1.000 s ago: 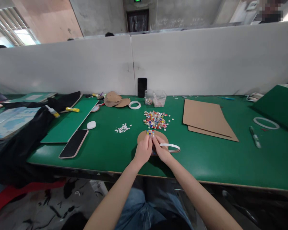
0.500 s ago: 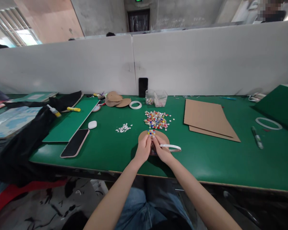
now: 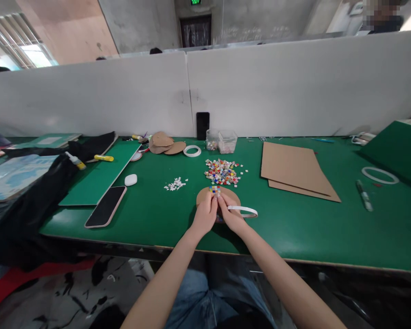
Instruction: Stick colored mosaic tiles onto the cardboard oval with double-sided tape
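Note:
My left hand (image 3: 205,214) and my right hand (image 3: 232,214) meet over a round cardboard disc (image 3: 202,194) near the table's front edge. Both have closed fingers, the thumbs and fingertips pinched close together. A small patch of coloured mosaic tiles (image 3: 214,189), in blue, yellow, red and white, shows at the fingertips. Whatever the fingers pinch is too small or hidden. A white tape ring (image 3: 249,209) juts out to the right from the right hand, partly hidden by it. Just beyond the disc lies a heap of loose mosaic tiles (image 3: 222,172).
White scraps (image 3: 176,184) lie left of the heap. Clear boxes (image 3: 228,142), a tape roll (image 3: 192,151) and cardboard discs (image 3: 161,140) stand farther back. To the left lie a phone (image 3: 106,208) and white case (image 3: 130,179); to the right, cardboard sheets (image 3: 291,167) and a marker (image 3: 364,195).
The view has shifted slightly. Both hands stay together over the disc, with only a tiny shift of the fingers; nothing was visibly picked up or let go.

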Available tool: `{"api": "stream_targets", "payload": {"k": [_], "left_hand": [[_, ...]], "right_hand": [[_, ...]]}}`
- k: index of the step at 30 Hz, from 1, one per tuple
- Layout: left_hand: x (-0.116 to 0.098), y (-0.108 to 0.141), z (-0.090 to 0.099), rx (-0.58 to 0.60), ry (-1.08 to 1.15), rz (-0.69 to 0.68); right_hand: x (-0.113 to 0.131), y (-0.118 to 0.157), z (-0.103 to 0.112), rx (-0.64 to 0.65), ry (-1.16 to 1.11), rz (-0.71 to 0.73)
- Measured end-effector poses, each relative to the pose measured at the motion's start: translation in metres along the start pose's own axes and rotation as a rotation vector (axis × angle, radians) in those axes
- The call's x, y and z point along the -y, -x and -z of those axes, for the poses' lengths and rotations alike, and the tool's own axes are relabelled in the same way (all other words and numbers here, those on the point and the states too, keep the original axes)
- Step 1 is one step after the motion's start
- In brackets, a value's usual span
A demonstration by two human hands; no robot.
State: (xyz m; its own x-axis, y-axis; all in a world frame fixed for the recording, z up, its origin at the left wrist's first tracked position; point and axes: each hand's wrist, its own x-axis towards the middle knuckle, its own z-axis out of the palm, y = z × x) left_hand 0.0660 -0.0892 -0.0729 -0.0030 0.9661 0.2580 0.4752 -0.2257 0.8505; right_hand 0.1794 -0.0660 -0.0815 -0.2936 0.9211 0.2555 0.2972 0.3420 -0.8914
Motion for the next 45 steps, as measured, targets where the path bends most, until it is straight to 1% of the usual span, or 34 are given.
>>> {"api": "stream_targets", "payload": {"k": [6, 11, 16, 21, 26, 35, 40, 45], "left_hand": [[0.0014, 0.0005, 0.0012, 0.027, -0.059, -0.015], [0.0030, 0.0004, 0.0021, 0.017, -0.058, -0.012], [0.0039, 0.0003, 0.0019, 0.000, -0.008, 0.002], [0.0050, 0.0005, -0.0002, -0.037, 0.060, 0.027], [0.0046, 0.0006, -0.0005, -0.060, 0.101, 0.040], [-0.0028, 0.0003, 0.0019, -0.006, 0.065, 0.002], [-0.0035, 0.0000, 0.0042, -0.013, 0.031, -0.008], [-0.0021, 0.0002, 0.0048, 0.002, 0.018, -0.010]], "right_hand": [[0.0048, 0.0020, 0.0032, 0.059, 0.095, 0.049], [0.0049, 0.0031, 0.0051, 0.086, 0.101, 0.065], [0.0049, 0.0034, 0.0051, 0.099, 0.079, 0.070], [0.0037, 0.0024, 0.0035, 0.068, 0.016, 0.037], [-0.0008, 0.0000, 0.0007, 0.024, 0.000, 0.005], [0.0008, 0.0003, 0.0013, 0.007, -0.041, 0.005], [0.0056, 0.0027, 0.0032, 0.052, 0.019, 0.047], [0.0001, 0.0042, 0.0021, 0.052, 0.101, 0.060]]}}
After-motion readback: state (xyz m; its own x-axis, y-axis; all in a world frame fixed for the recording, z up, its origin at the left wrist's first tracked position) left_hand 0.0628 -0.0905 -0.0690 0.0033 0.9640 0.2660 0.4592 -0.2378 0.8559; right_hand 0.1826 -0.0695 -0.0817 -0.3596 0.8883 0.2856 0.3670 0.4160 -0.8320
